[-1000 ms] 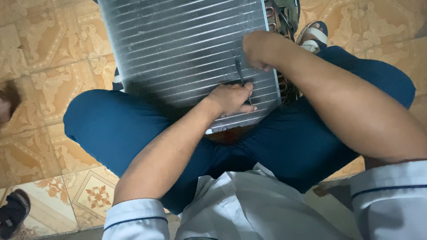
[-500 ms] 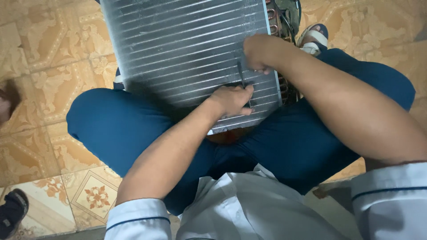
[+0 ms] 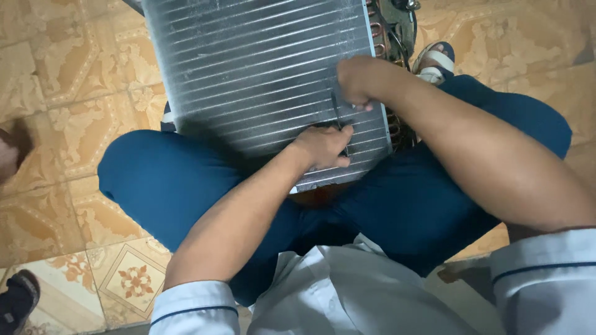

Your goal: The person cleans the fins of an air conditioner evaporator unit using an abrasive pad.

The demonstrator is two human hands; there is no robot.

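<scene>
A silver, ribbed metal fin coil panel (image 3: pixel 261 68) with copper tube bends along its edge leans across the seated person's dark blue trousered knees (image 3: pixel 161 180), filling the view from twelve o'clock down to the centre. The right hand (image 3: pixel 357 80), at about one o'clock from centre, is curled into a fist around a thin dark tool (image 3: pixel 336 108) whose tip points down onto the fins. The left hand (image 3: pixel 323 147), just below at six o'clock of the right, lies on the panel's lower edge with fingers bent, touching the tool's tip; whether it pinches anything cannot be told. A sandalled foot (image 3: pixel 434 62) shows at two o'clock on the patterned tan floor tiles (image 3: pixel 56 93).
</scene>
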